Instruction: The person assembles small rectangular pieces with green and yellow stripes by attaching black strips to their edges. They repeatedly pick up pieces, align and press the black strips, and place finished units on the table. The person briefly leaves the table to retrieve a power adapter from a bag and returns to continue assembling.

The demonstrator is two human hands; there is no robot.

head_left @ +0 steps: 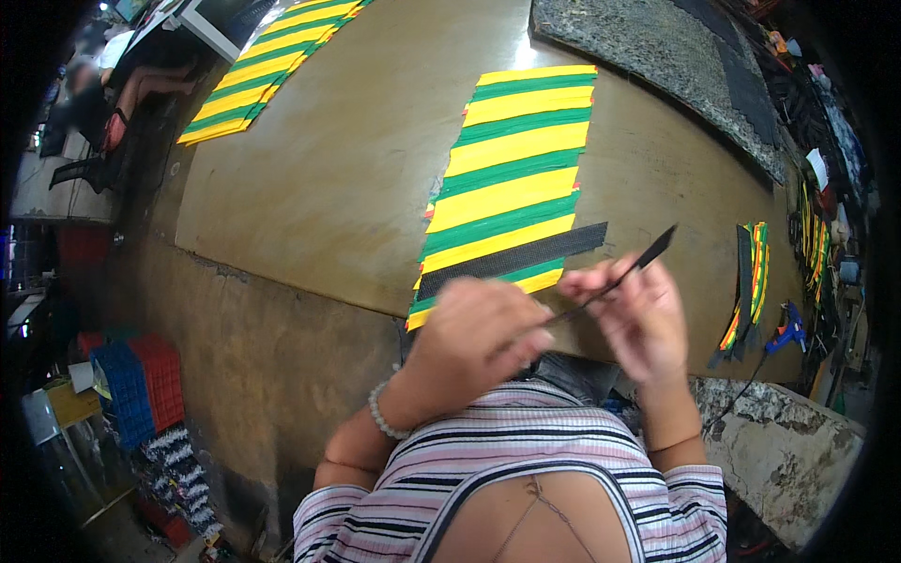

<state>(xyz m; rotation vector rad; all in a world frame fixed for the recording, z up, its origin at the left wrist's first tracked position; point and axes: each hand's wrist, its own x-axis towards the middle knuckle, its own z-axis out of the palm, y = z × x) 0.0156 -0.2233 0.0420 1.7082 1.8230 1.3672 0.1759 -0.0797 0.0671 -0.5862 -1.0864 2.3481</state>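
A thin black strip [657, 246] runs edge-on between my two hands above the table's front edge. My left hand [483, 324], somewhat blurred, has its fingers curled at the strip's lower end. My right hand [643, 314] pinches the strip further up, and its angled tip sticks out above the fingers. Just beyond my hands lies a panel of yellow and green diagonal bands [511, 178], with bits of red along its sides. A wider black woven strip [516, 261] rests slantwise across the panel's near end, close to my left hand.
Another yellow-green banded stack [272, 66] lies at the far left of the brown table [328, 178]. A rough grey slab [657, 70] is at the far right. On the right are narrow coloured and black strips [748, 281] and a blue glue gun [788, 328] with a cord. Crates [141, 389] stand lower left.
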